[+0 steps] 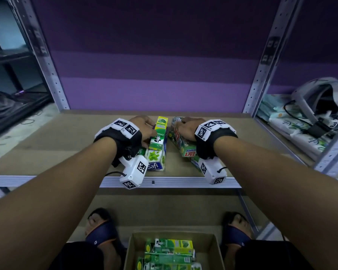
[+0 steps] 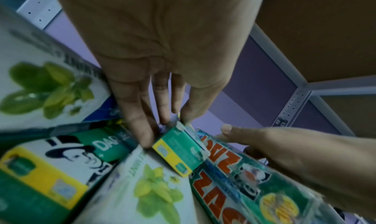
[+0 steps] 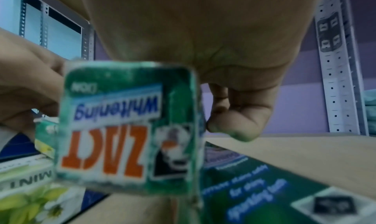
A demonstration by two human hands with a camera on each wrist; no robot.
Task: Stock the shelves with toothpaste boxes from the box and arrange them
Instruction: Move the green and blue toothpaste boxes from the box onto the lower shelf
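Note:
On the brown shelf board (image 1: 66, 145) lie two small heaps of toothpaste boxes. My left hand (image 1: 142, 127) rests against the green and yellow Darlie box (image 1: 158, 133), which tops a white Safi mint box (image 1: 156, 162). In the left wrist view its fingers (image 2: 154, 106) lie fairly straight, with the tips touching the far end of the Darlie box (image 2: 179, 152). My right hand (image 1: 185, 126) grips the green Zact box (image 1: 180, 143) from above. Its fingers (image 3: 240, 115) curl down beside the Zact box (image 3: 126, 131), which sits on another green box (image 3: 254, 195).
An open cardboard box (image 1: 213, 242) with several more green toothpaste boxes stands on the floor between my feet. Perforated metal uprights (image 1: 265, 61) frame the bay. The neighbouring shelf on the right holds white packs (image 1: 293, 123) and a grey headset (image 1: 320, 94).

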